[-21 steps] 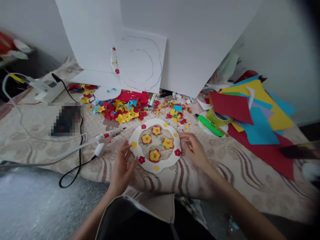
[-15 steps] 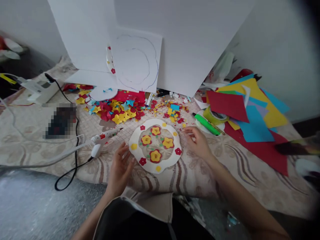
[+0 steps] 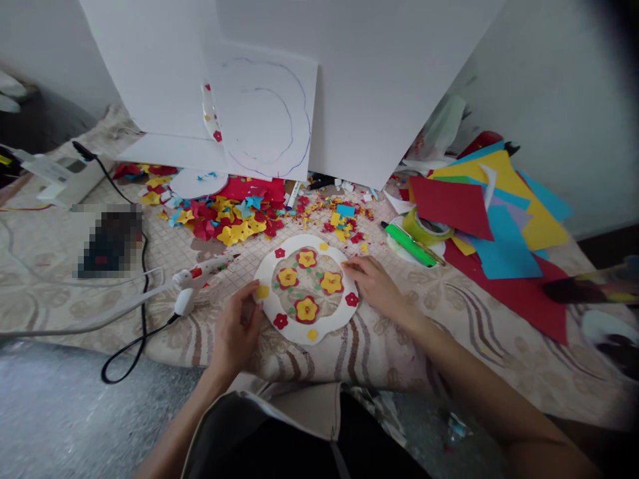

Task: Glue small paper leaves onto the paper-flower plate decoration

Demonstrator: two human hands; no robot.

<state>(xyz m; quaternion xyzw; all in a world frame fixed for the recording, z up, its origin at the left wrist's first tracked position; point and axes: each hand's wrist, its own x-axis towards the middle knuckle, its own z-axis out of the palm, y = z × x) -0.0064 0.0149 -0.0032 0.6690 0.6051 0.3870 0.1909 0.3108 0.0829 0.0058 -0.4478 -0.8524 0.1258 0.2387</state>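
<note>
A white scalloped paper ring [image 3: 267,269] lies flat on the patterned tablecloth near the front edge. Small red and yellow paper flowers dot its rim. Inside its opening are layered yellow-and-red paper flowers [image 3: 306,309] with bits of green between them. At the ring's left edge, my left hand [image 3: 236,329] has its fingertips and thumb closed on the rim. From the right, the pinched fingers of my right hand [image 3: 374,286] hold the opposite rim.
A white glue gun [image 3: 186,293] with its cord lies at left, beside a blurred-out dark object [image 3: 110,241]. Cut paper flowers [image 3: 219,223] and scraps lie behind the ring. Yellow tape [image 3: 425,227], a green cutter [image 3: 410,244] and coloured sheets [image 3: 506,243] are at right. White boards [image 3: 359,100] stand behind.
My right hand has moved left from beside the ring onto its right rim. My left hand has closed in on the left edge. The view has shifted slightly.
</note>
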